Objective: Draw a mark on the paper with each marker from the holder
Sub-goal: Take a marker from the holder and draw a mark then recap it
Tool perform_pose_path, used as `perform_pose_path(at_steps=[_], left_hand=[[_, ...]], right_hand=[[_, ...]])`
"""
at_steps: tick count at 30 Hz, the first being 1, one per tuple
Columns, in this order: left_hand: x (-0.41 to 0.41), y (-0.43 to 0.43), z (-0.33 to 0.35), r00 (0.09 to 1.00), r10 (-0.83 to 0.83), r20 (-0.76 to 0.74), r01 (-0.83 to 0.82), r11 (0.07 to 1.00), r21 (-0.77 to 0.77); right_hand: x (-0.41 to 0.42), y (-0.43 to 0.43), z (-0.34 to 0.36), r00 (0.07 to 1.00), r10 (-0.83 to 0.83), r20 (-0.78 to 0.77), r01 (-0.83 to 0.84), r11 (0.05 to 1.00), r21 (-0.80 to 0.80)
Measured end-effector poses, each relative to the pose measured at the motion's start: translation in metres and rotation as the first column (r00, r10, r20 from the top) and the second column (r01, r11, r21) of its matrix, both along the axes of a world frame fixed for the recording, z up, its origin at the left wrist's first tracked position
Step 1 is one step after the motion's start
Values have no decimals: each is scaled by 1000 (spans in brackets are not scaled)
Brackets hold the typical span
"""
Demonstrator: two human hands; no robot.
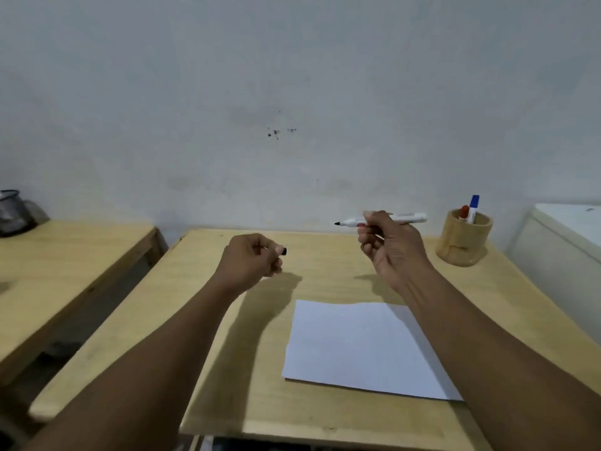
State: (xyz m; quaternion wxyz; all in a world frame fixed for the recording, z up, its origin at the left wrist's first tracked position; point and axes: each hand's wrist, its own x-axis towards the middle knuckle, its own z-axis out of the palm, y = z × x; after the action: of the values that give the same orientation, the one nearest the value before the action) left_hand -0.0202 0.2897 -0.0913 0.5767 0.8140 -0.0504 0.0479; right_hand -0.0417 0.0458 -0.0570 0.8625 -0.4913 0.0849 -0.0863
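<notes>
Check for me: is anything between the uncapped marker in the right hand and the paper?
Nothing visible. The right hand holds the black marker uncapped in the air above the table, and the paper lies bare in front of it. The left hand holds the cap off to the side.

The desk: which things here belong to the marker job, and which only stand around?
Belong: black marker in right hand; its cap in left hand; paper; holder with red marker and blue marker.

Standing around: mesh cup; side table.

Pale stained wall (292,92), two wooden tables (227,369), perhaps dim light
</notes>
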Motion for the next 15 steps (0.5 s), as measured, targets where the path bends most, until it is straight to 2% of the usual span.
perform_pose_path(at_steps=[2,4,8,11,15], left_hand=[[-3,11,-19,999,-49,7,44,934,355],[-6,9,-30,994,-110,6,91,854,512],[-2,5,-40,989,-149,-25,137,823,552],[-2,4,-47,988,-150,-31,145,850,506],[-4,3,-61,995,-98,-4,91,904,418]], right_hand=[[-7,18,-18,999,-18,-49,10,987,-162],[-15,38,-40,999,-21,-50,4,950,-312],[-21,59,-77,995,37,-94,-76,884,-462],[-21,62,-90,989,63,-130,-120,864,-489],[-22,65,-97,990,58,-126,-122,793,-597]])
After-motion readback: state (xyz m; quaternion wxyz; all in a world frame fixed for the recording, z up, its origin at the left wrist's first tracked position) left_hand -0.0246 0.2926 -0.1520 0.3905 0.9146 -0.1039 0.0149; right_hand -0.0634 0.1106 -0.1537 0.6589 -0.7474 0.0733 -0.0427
